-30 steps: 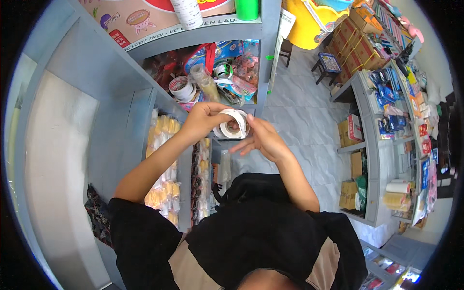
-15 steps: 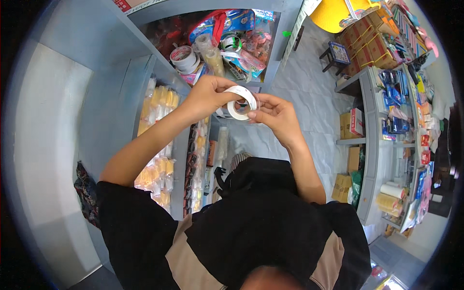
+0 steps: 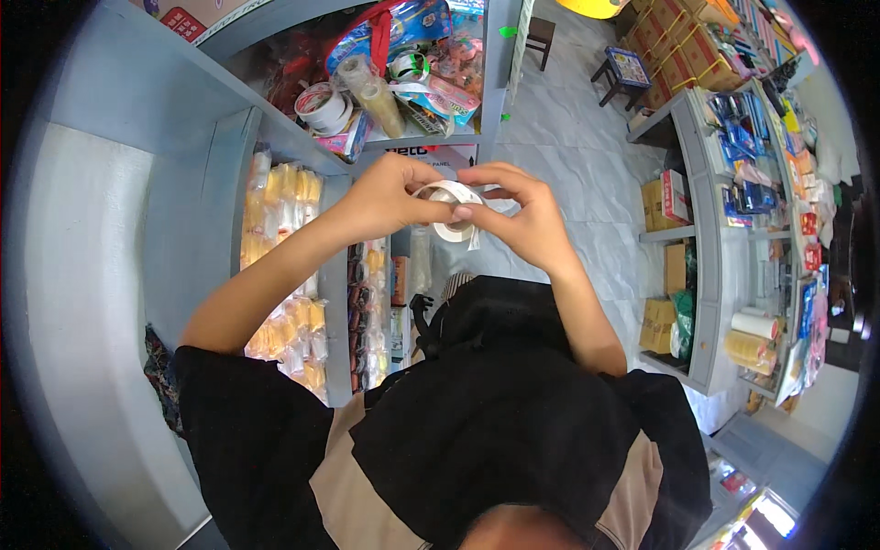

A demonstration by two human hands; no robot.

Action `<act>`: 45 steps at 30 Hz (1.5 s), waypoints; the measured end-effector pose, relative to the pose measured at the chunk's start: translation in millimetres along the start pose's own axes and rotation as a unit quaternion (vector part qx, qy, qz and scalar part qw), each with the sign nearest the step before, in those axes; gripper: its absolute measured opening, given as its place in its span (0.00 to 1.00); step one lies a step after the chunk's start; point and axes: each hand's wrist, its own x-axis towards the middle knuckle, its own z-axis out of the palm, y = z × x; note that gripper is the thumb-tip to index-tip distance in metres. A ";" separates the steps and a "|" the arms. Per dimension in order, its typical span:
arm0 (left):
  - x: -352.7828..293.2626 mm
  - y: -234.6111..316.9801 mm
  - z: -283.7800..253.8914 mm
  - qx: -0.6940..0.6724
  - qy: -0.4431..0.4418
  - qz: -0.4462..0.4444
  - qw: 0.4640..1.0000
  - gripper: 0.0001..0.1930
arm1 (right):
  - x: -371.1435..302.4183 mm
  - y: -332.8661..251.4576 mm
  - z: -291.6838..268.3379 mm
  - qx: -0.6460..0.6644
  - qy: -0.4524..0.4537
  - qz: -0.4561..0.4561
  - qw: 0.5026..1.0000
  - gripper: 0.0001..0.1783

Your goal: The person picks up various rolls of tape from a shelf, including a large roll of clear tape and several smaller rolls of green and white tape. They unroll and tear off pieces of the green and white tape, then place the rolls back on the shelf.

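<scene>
A roll of white tape is held up between my two hands, in front of my chest. On its left side, my left hand grips the roll with thumb and fingers. My right hand curls over the right side, its thumb pressed at the rim and its fingers bent above. A short loose end hangs from the lower right of the roll. Part of the roll's inner hole is hidden by my thumbs.
Ahead, a shelf holds more tape rolls, clear rolls and packaged toys. Bagged yellowish goods hang at left. At right stand a grey cabinet with goods, cartons and a small stool.
The roll has turned in my hands, and a loose end now hangs at its lower right. My right fingers have lifted over the top. The view has shifted slightly.
</scene>
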 end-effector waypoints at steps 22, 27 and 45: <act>-30.5 20.3 15.7 0.032 -0.074 0.025 0.996 0.12 | -12.9 -27.1 -16.1 -0.023 -0.126 0.011 0.992 0.12; -30.3 24.4 13.6 0.115 -0.030 0.047 0.992 0.12 | -11.9 -23.3 -20.7 0.099 -0.087 0.070 0.989 0.12; -16.0 15.0 19.0 0.170 0.076 0.246 0.951 0.14 | -3.2 -26.4 -62.9 0.276 -0.015 0.148 0.950 0.08</act>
